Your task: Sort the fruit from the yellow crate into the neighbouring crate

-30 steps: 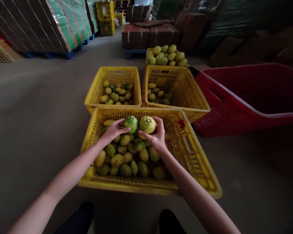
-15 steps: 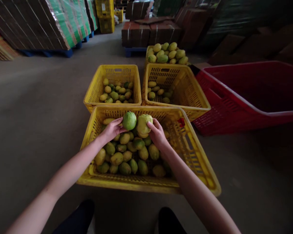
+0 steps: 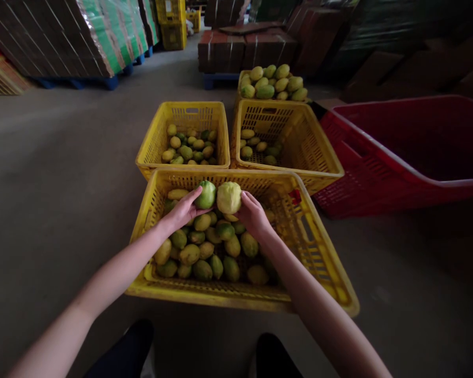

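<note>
My left hand (image 3: 187,209) is closed round a green citrus-like fruit (image 3: 205,195), its thumb on the upper left side. Beside it, my right hand (image 3: 254,211) holds a pale yellow-green, bumpy fruit (image 3: 229,198) of the same kind. That hand's thumb lies along the right side, while its other fingers are mostly hidden beneath. Both fruits are held up side by side with a narrow gap between them. Below is a yellow slatted crate (image 3: 208,300) with many loose green and yellow fruits (image 3: 189,255) in its bottom.
Two more yellow crates, the left one (image 3: 144,149) and the right one (image 3: 323,152), stand behind with fruits inside. Farther back is a heaped crate of fruits (image 3: 266,90). A large red crate (image 3: 339,173) stands at right. Wrapped stacks on blue pallets (image 3: 110,83) line the back.
The pale fruit has turned in my right hand, and the thumb has moved from its front to its right side. The green fruit has shifted slightly left and tilted.
</note>
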### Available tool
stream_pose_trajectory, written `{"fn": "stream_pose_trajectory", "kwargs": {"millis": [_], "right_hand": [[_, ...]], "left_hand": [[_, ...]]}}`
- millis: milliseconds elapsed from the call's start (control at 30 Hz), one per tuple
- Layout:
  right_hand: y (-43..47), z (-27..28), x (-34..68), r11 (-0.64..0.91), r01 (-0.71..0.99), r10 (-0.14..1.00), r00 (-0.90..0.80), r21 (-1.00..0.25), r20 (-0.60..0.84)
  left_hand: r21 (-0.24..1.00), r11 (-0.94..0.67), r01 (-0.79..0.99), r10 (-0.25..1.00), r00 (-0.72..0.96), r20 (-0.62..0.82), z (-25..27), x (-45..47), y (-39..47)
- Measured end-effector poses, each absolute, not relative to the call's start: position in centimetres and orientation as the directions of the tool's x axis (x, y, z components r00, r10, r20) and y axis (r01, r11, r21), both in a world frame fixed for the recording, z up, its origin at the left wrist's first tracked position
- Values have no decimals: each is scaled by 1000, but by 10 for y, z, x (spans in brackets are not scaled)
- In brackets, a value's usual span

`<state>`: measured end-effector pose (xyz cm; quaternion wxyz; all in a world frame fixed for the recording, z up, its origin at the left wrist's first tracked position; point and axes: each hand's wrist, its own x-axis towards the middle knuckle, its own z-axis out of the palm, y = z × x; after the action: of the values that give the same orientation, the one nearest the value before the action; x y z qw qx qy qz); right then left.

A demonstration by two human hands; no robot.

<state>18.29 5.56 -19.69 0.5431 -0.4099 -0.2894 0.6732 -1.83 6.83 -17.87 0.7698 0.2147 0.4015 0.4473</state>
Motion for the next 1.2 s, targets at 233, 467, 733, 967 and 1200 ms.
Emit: {"fn": "stream_pose_trajectory", "kwargs": {"millis": [233,467,733,967,1200], "right_hand": [[53,-199,177,-281,-429,960,-113,-858,-258],[49,-196,174,-355,-401,935,-171,-845,-312],[53,-189,172,-483,-512,857,-109,-711,-503],[53,-185,172,-548,-448,833,-207,-706,-514],[54,-185,174,-629,-386,777,-309,-675,-548]], "left_hand": [[719,483,-500,876,275,-397,-182,-14,63],[665,539,-517,837,237,-493,-186,-10,66],[629,588,-508,798,242,-551,-171,-9,64],[623,656,-427,748,253,-614,-172,-11,64],[603,705,-372,704,267,-658,-174,-11,65]]}}
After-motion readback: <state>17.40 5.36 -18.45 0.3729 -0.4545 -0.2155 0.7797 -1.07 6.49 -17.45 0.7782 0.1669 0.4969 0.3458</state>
